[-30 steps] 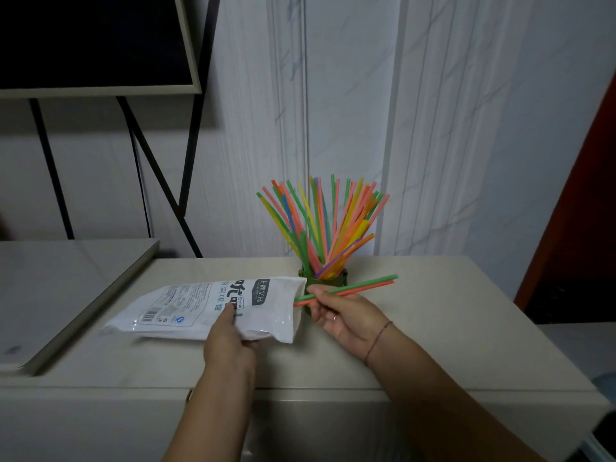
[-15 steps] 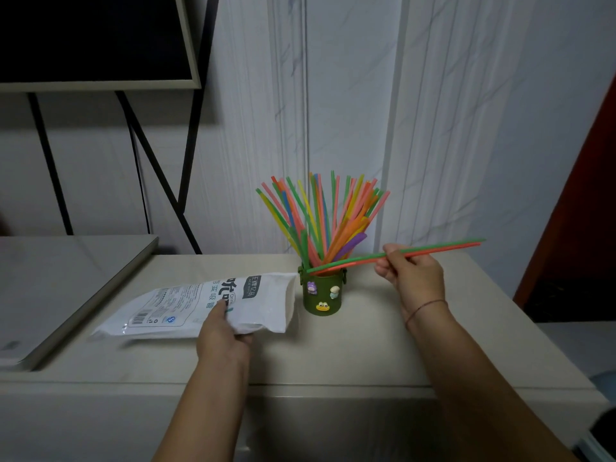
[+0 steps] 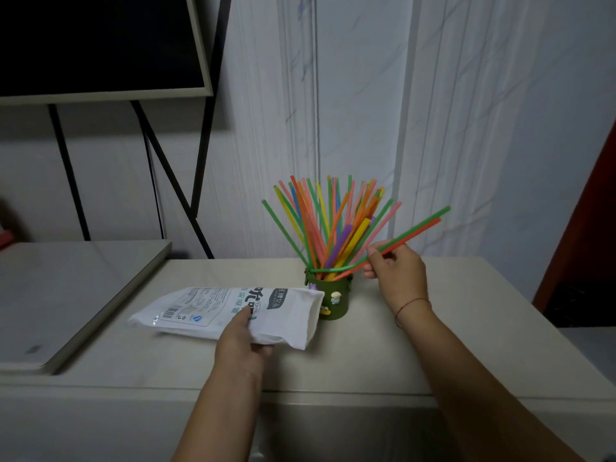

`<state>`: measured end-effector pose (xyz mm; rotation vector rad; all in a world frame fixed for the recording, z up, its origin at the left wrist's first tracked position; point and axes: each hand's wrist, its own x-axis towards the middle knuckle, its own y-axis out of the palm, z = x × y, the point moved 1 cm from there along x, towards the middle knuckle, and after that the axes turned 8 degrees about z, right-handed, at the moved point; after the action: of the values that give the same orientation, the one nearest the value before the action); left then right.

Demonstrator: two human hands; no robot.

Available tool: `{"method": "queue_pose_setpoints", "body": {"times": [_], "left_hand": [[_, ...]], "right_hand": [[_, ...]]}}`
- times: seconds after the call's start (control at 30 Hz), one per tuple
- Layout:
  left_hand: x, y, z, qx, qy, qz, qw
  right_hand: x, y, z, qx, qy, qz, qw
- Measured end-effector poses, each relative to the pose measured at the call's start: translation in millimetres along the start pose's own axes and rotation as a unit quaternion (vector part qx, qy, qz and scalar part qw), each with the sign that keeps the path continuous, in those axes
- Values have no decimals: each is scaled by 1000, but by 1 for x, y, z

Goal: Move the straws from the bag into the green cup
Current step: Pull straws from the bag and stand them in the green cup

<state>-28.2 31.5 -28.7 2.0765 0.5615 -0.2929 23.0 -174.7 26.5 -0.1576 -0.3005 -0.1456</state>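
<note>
- Your right hand (image 3: pixel 395 271) pinches two straws (image 3: pixel 416 230); they slope down-left, low ends at the cup (image 3: pixel 343 288) rim.
- Your left hand (image 3: pixel 238 341) grips the bag (image 3: pixel 213 308), lying flat beside the cup.

One bag (image 3: pixel 216 308), one green cup (image 3: pixel 340 311), two held straws (image 3: pixel 410 231).

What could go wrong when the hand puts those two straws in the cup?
The cup is already crammed with straws, so the two straws in the right hand may catch at the rim and bend, or nudge others out. The cup looks small under that tall, fanned bunch; a hard poke might tip it.
</note>
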Motion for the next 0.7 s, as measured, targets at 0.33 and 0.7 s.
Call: {"method": "queue_pose_setpoints", "body": {"times": [0.33,0.7], "left_hand": [[-7,4,-5,-1,-8,6,1000],[-11,12,0,-13,-10,7,1000]], "right_hand": [[5,9,14,-79,-23,42,996],[9,39,-17,-125,35,79,988]]}}
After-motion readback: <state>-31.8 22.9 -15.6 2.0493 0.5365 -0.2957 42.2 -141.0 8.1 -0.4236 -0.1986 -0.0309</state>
